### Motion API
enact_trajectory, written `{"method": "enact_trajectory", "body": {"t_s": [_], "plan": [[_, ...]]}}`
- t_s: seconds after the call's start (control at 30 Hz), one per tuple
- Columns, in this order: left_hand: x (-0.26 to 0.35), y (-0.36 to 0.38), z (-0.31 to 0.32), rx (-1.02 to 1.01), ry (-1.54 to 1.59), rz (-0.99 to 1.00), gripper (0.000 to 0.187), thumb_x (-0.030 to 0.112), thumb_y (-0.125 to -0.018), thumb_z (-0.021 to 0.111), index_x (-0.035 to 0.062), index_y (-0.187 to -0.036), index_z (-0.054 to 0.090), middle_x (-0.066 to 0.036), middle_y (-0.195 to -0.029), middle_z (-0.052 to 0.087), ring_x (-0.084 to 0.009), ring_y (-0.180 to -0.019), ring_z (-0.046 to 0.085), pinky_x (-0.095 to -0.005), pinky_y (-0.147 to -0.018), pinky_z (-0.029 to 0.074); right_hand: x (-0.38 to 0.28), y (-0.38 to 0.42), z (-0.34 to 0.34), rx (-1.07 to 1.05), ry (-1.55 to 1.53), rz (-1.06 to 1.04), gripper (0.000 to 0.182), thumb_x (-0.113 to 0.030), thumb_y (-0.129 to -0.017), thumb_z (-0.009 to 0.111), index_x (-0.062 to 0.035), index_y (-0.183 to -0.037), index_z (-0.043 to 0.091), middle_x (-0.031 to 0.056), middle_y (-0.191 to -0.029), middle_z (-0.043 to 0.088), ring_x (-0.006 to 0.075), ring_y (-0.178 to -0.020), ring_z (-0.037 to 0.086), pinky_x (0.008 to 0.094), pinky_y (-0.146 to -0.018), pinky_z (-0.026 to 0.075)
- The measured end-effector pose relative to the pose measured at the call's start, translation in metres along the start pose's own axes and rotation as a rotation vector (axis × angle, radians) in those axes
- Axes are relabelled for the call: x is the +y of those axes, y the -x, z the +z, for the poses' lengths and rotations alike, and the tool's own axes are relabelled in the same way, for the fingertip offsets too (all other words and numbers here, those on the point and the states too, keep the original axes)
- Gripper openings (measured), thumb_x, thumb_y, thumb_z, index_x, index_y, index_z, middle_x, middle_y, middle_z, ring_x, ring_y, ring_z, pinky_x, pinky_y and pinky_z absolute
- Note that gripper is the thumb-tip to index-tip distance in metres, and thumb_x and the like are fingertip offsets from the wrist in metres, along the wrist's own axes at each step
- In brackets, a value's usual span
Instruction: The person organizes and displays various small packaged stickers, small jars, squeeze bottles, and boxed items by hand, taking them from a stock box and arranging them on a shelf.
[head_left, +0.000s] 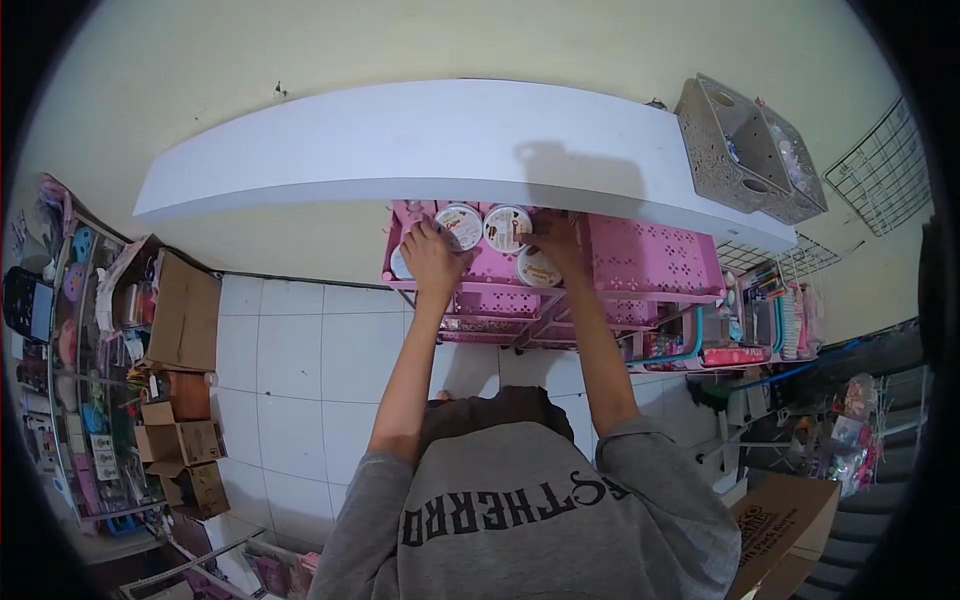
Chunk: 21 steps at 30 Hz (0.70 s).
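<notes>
Two bare arms stretched forward, sleeves at elbows. Left hand [432, 262] palm down, fingers bent, between lidded tubs; right hand [557, 243] angled inward, fingertips at tub lid; whether either grasps, cannot tell. Four round lidded tubs [459, 228] visible, one partly hidden, in left pink tray [493, 264]. One white shelf [400, 140] beyond.

The tray [490, 268] is pink, and a second tray [650, 255] beside it is pink with flower-shaped cut-outs; the round lids [459, 227] are white with brown and yellowish prints. Above them, the shelf [400, 140] is plain white against a pale yellow wall [420, 35], and the basket [712, 165] on it is grey-beige with a lacy pattern. The shirt [520, 540] is grey with black lettering, the floor tiles [290, 360] are white with darker lines, and the cartons [185, 315] are brown.
</notes>
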<state>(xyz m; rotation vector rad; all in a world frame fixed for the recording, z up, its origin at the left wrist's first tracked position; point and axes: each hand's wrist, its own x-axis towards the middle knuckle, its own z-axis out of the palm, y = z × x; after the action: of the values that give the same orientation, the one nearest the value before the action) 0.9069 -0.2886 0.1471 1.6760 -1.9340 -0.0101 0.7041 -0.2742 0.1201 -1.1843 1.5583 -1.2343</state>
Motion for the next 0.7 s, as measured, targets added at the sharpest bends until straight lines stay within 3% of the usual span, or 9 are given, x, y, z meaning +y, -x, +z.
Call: {"method": "enact_trajectory", "body": {"t_s": [0.07, 0.13, 0.23, 0.37, 0.47, 0.53, 0.57, 0.67, 0.7], "plan": [[0.005, -0.001, 0.004, -0.017, -0.032, 0.020, 0.074, 0.036, -0.044, 0.077, -0.0014, -0.097, 0.042, -0.015, -0.092, 0.049, -0.0293, -0.087, 0.047, -0.0387, -0.076, 0.036, -0.001, 0.001, 0.001, -0.003, -0.104, 0.010, 0.036, -0.010, -0.054, 0.074, 0.0049, -0.082, 0.057, 0.0121, -0.076, 0.061, 0.0166, -0.060, 0.059, 0.0256, -0.048, 0.048], [0.006, -0.002, 0.006, -0.038, -0.064, 0.041, 0.072, 0.036, -0.043, 0.077, -0.0015, -0.094, 0.042, -0.014, -0.090, 0.049, -0.0283, -0.086, 0.047, -0.0375, -0.076, 0.036, -0.004, 0.003, 0.002, 0.118, 0.132, -0.086, 0.036, -0.010, -0.055, 0.073, 0.0059, -0.082, 0.055, 0.0130, -0.075, 0.061, 0.0165, -0.064, 0.060, 0.0267, -0.056, 0.048], [0.003, -0.007, 0.019, -0.072, -0.129, 0.032, 0.071, 0.035, -0.043, 0.077, 0.0003, -0.094, 0.042, -0.013, -0.089, 0.049, -0.0262, -0.084, 0.048, -0.0357, -0.075, 0.037, -0.013, 0.006, 0.002, 0.112, 0.097, -0.153, 0.035, -0.010, -0.055, 0.073, 0.0050, -0.082, 0.056, 0.0128, -0.076, 0.061, 0.0165, -0.067, 0.060, 0.0273, -0.062, 0.047], [0.001, -0.011, 0.022, -0.112, -0.115, 0.065, 0.081, 0.039, -0.042, 0.077, -0.0010, -0.102, 0.039, -0.015, -0.096, 0.049, -0.0288, -0.087, 0.050, -0.0387, -0.075, 0.039, -0.013, 0.003, 0.004, 0.104, 0.011, -0.160, 0.037, -0.011, -0.055, 0.073, 0.0041, -0.084, 0.056, 0.0118, -0.075, 0.061, 0.0162, -0.068, 0.059, 0.0261, -0.061, 0.047], [-0.004, -0.014, 0.019, -0.133, -0.115, 0.127, 0.082, 0.036, -0.043, 0.077, -0.0004, -0.105, 0.038, -0.015, -0.099, 0.048, -0.0286, -0.090, 0.049, -0.0388, -0.076, 0.039, -0.003, 0.000, 0.009, 0.140, 0.156, -0.224, 0.039, -0.011, -0.056, 0.073, 0.0026, -0.089, 0.055, 0.0109, -0.078, 0.061, 0.0159, -0.068, 0.059, 0.0259, -0.062, 0.047], [-0.009, -0.015, 0.018, -0.140, -0.108, 0.159, 0.084, 0.035, -0.044, 0.077, -0.0001, -0.108, 0.037, -0.015, -0.101, 0.047, -0.0287, -0.092, 0.048, -0.0390, -0.077, 0.039, 0.004, 0.000, 0.016, 0.254, -0.133, -0.203, 0.041, -0.008, -0.058, 0.072, 0.0016, -0.093, 0.054, 0.0105, -0.082, 0.061, 0.0169, -0.069, 0.059, 0.0256, -0.063, 0.048], [-0.011, -0.015, 0.017, -0.120, -0.126, 0.185, 0.085, 0.034, -0.044, 0.077, 0.0011, -0.112, 0.036, -0.016, -0.102, 0.046, -0.0293, -0.093, 0.047, -0.0397, -0.077, 0.038, 0.005, -0.001, 0.016, 0.252, -0.134, -0.203, 0.041, -0.008, -0.058, 0.072, 0.0016, -0.093, 0.054, 0.0105, -0.082, 0.061, 0.0169, -0.069, 0.059, 0.0256, -0.063, 0.048], [-0.013, -0.014, 0.014, -0.118, -0.116, 0.207, 0.089, 0.031, -0.045, 0.077, 0.0036, -0.117, 0.033, -0.016, -0.104, 0.045, -0.0306, -0.094, 0.046, -0.0410, -0.078, 0.038, 0.005, 0.002, 0.013, 0.283, 0.117, -0.236, 0.040, -0.003, -0.058, 0.071, 0.0014, -0.094, 0.053, 0.0107, -0.084, 0.060, 0.0184, -0.070, 0.060, 0.0257, -0.064, 0.048], [-0.013, -0.014, 0.012, -0.134, -0.089, 0.202, 0.091, 0.029, -0.044, 0.077, 0.0049, -0.119, 0.032, -0.017, -0.105, 0.044, -0.0313, -0.094, 0.045, -0.0416, -0.079, 0.038, 0.001, 0.006, 0.012, 0.204, -0.053, -0.129, 0.039, -0.002, -0.058, 0.071, 0.0015, -0.093, 0.053, 0.0106, -0.084, 0.060, 0.0186, -0.071, 0.060, 0.0255, -0.062, 0.049]]}}
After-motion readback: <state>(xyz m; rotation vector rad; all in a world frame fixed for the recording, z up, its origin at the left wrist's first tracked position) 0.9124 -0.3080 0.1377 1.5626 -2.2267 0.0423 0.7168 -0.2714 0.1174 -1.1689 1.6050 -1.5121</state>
